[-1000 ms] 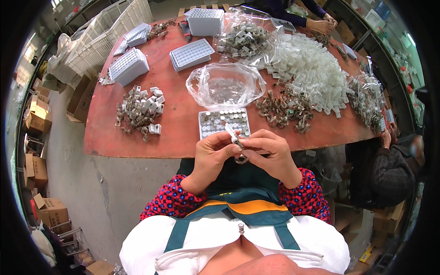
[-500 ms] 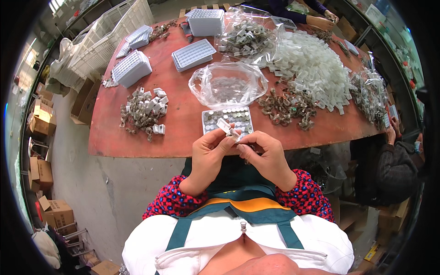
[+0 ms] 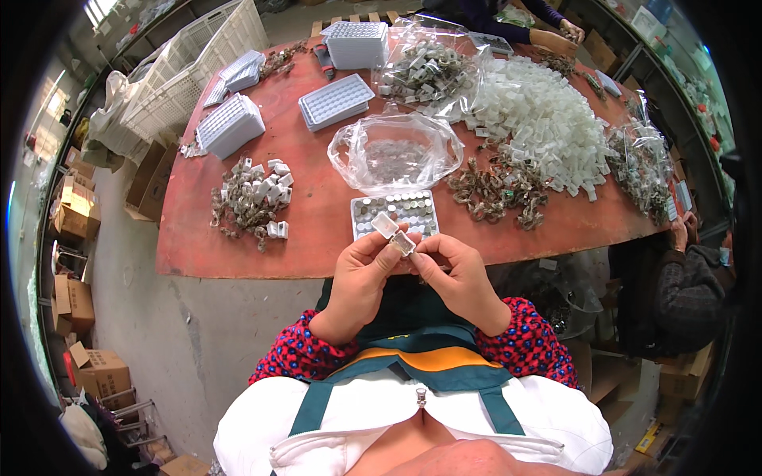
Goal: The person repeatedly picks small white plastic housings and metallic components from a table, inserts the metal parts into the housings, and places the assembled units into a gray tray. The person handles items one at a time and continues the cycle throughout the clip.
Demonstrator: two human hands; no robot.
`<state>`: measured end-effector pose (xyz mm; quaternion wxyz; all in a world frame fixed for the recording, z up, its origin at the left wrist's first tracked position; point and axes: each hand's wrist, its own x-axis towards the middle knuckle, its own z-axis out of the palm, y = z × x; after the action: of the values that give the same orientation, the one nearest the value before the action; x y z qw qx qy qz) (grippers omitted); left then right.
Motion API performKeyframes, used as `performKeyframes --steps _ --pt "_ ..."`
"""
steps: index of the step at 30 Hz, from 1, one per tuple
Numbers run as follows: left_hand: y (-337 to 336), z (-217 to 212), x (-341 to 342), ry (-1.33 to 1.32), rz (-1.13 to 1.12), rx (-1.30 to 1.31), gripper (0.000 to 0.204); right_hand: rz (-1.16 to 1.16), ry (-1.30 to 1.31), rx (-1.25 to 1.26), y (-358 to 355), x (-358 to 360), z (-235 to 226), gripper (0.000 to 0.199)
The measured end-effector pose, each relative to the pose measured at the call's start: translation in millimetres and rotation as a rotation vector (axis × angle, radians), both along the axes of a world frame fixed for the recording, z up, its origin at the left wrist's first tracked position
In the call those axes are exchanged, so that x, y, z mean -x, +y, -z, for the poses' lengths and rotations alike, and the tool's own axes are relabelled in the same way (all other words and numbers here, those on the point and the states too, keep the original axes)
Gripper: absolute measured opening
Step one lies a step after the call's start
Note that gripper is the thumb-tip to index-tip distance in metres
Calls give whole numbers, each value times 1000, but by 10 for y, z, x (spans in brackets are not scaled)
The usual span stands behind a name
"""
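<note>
Just in front of the table's near edge, a small white plastic case [image 3: 403, 243] with its hinged lid [image 3: 385, 224] swung up is between my hands. My left hand [image 3: 359, 274] pinches it between thumb and fingers from the left. At its other side, the thumb and fingertips of my right hand [image 3: 459, 274] close on its edge; the fingers hide the case's lower part. Right behind lies a white tray [image 3: 356, 208] holding rows of round, silvery button-cell-like discs, partly covered by my hands. Beyond the tray, an opened clear plastic bag [image 3: 341, 155] contains more small discs.
The red table [image 3: 309, 210] bears a pile of white cases with brown cords [image 3: 254, 194], tangled brown cords [image 3: 496, 190], a heap of translucent pieces [image 3: 540, 119] and stacked trays [image 3: 230, 124]. A filled clear bag [image 3: 429, 67] stands behind. Other people's hands [image 3: 556, 40] work at the far and right edges.
The case has turned so that its opened inside faces up toward me. My right fingers have shifted from below it to its right edge, and the dark cord under them is now hidden.
</note>
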<state>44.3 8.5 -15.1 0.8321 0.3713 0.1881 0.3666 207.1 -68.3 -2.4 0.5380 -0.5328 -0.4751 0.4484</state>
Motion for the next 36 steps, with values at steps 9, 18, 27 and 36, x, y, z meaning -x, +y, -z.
performKeyframes --steps 9,18,27,36 --pt "-44 149 188 95 -183 135 36 69 -421 -149 166 -14 119 11" --pt "34 73 239 130 -135 160 39 114 -1242 -386 646 -501 157 18" --pt "40 85 144 132 -137 70 42 -6 -620 -274 462 -181 -166 13" --pt "2 142 179 167 -145 -68 39 66 -956 -463 426 103 -159 12"
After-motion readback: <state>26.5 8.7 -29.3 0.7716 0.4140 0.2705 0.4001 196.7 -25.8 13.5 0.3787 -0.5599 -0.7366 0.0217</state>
